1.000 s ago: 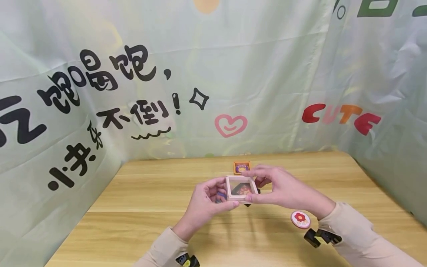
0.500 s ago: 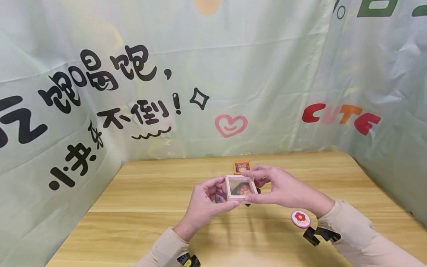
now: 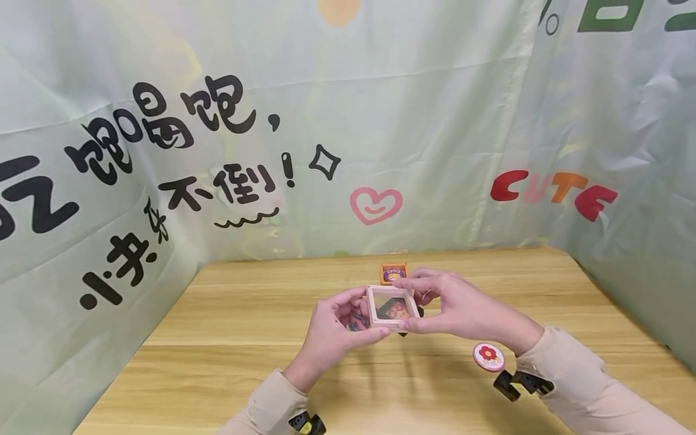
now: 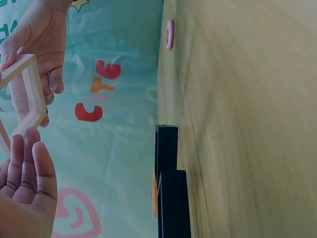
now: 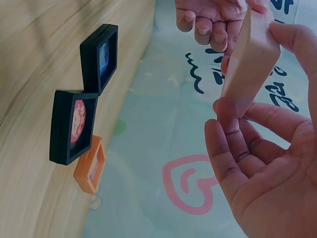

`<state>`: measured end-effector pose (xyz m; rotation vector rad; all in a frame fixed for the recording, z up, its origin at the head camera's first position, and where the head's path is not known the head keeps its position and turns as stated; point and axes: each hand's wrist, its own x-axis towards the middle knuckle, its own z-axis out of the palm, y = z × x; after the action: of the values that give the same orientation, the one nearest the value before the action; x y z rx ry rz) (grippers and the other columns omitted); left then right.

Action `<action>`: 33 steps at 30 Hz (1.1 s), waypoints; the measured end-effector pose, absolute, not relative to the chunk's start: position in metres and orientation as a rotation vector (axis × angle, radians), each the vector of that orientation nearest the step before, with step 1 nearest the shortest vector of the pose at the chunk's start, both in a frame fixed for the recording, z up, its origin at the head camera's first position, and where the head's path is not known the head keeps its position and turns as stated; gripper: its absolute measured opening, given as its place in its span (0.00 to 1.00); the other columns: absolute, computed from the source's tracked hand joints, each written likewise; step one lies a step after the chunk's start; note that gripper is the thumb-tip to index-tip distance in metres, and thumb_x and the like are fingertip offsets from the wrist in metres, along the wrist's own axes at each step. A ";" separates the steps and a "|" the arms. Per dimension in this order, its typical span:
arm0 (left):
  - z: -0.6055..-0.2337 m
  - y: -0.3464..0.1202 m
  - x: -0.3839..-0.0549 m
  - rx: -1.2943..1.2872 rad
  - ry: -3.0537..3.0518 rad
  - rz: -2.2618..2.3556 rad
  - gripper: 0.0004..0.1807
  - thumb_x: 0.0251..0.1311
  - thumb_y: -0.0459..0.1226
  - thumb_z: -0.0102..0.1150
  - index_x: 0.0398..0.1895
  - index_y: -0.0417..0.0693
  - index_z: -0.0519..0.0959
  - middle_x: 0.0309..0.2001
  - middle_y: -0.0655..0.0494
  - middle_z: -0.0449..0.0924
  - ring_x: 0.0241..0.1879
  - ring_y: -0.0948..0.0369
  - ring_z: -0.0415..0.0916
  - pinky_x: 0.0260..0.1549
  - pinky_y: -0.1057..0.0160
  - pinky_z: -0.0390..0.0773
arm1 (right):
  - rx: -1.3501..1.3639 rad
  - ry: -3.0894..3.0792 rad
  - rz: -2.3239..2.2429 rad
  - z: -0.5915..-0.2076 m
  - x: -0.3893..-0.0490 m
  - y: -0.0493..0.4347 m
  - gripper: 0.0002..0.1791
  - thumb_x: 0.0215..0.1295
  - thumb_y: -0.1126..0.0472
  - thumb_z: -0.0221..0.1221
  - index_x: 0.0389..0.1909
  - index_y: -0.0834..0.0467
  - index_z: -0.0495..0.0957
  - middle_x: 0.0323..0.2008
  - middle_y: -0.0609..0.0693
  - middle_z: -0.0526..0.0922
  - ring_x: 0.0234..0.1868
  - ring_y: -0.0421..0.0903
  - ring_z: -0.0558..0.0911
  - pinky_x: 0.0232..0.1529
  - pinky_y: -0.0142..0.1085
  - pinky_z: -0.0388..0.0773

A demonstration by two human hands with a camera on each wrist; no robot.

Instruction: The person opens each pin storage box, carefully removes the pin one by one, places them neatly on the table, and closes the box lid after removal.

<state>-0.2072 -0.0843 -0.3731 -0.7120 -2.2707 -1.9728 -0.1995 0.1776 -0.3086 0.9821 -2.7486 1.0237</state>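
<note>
Raised above the table is a pale pink square display frame (image 3: pixel 372 307) with a clear middle. My left hand (image 3: pixel 333 326) holds its left side, thumb along the lower edge. On the right side, my right hand (image 3: pixel 462 305) pinches it between thumb and fingers. Seen from the right wrist, the frame (image 5: pixel 251 64) is edge-on between both hands. Through its clear pane in the head view, a black frame with a red round picture shows behind it. Part of a bluish picture appears beyond my left fingers.
Two black frames (image 5: pixel 58 131) stand on the wooden table (image 3: pixel 244 308), one holding a red round picture, the other blue. An orange frame (image 3: pixel 383 275) stands farther back. A round badge with a red flower (image 3: pixel 489 357) lies near my right wrist. Printed cloth (image 3: pixel 435 121) surrounds the table.
</note>
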 end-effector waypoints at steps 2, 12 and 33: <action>-0.374 -0.085 -0.207 -0.713 -2.268 -1.974 0.34 0.49 0.35 0.84 0.63 0.48 0.85 0.37 0.57 0.85 0.33 0.64 0.81 0.36 0.69 0.85 | 0.981 -2.744 1.003 -0.309 -0.199 0.178 0.37 0.66 0.39 0.72 0.70 0.53 0.81 0.55 0.43 0.85 0.43 0.37 0.80 0.36 0.30 0.79; -0.373 -0.083 -0.206 -0.723 -2.276 -1.982 0.31 0.52 0.34 0.82 0.62 0.48 0.86 0.36 0.57 0.84 0.32 0.66 0.79 0.34 0.72 0.84 | 0.977 -2.699 0.936 -0.308 -0.194 0.179 0.34 0.67 0.38 0.72 0.68 0.51 0.83 0.57 0.41 0.88 0.47 0.39 0.83 0.47 0.34 0.83; -0.375 -0.074 -0.202 -0.775 -2.320 -2.068 0.29 0.57 0.36 0.80 0.63 0.47 0.83 0.42 0.57 0.82 0.36 0.67 0.79 0.35 0.73 0.82 | 1.002 -2.752 0.902 -0.311 -0.201 0.179 0.32 0.60 0.38 0.75 0.63 0.47 0.85 0.57 0.39 0.86 0.53 0.39 0.83 0.55 0.45 0.83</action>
<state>-0.2022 -0.0741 -0.3751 -0.7748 -2.3197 -2.0681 -0.2014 0.1790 -0.3108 1.0023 -2.7523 0.9017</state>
